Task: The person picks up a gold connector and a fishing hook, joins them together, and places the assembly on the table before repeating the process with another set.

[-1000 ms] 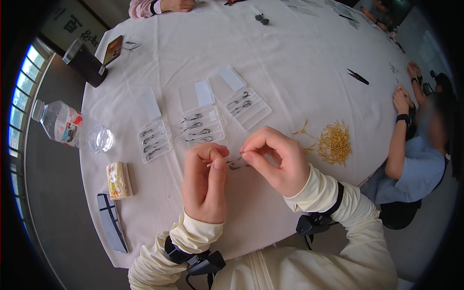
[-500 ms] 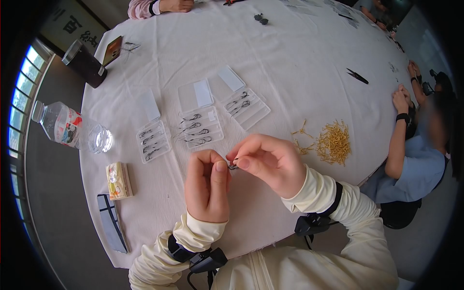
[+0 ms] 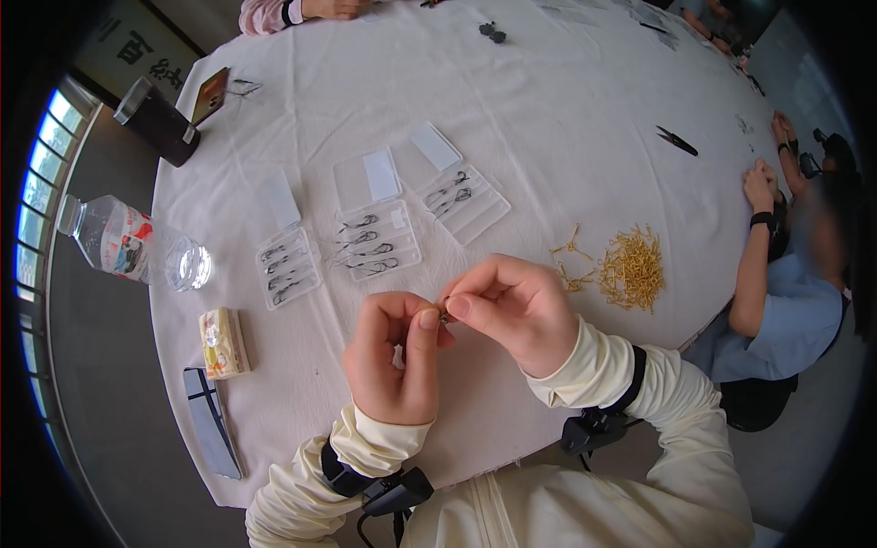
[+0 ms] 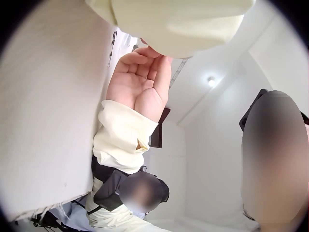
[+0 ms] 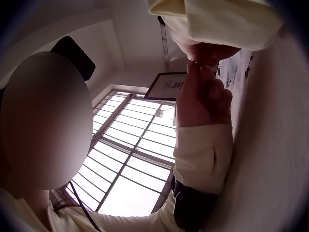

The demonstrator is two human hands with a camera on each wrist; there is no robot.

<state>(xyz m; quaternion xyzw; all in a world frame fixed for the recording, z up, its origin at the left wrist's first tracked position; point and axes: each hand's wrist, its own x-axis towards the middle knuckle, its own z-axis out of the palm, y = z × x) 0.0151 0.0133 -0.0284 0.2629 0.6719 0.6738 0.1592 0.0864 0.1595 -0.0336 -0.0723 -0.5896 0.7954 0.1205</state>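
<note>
Observed above the near part of the tabletop (image 3: 548,128): left hand (image 3: 395,361) and right hand (image 3: 525,320), raised close together with fingertips near one another. Noted on the left: thumb and bent forefinger set narrow, pinching at a small dark item (image 3: 445,318). Noted on the right: thumb and forefinger likewise narrow, pinching at the same item. Located between the two sets of fingertips and largely hidden by them; too small to identify. Seen in the left wrist view: a thin dark linked piece (image 4: 112,47) against the tabletop.

Found just beyond the hands: three clear boxes, all with lids open, namely a left box (image 3: 292,267), a middle box (image 3: 380,242) and a right box (image 3: 468,205), each divided into compartments holding dark, wiry pieces. Recorded to the right of the hands: a heap of gold pieces (image 3: 632,268), with a few loose ones beside it. Recorded farther off, beyond the heap: black snips (image 3: 677,141). Listed at the left side: a clear bottle (image 3: 128,242), a tissue packet (image 3: 224,342) and a dark tumbler (image 3: 158,121).
</note>
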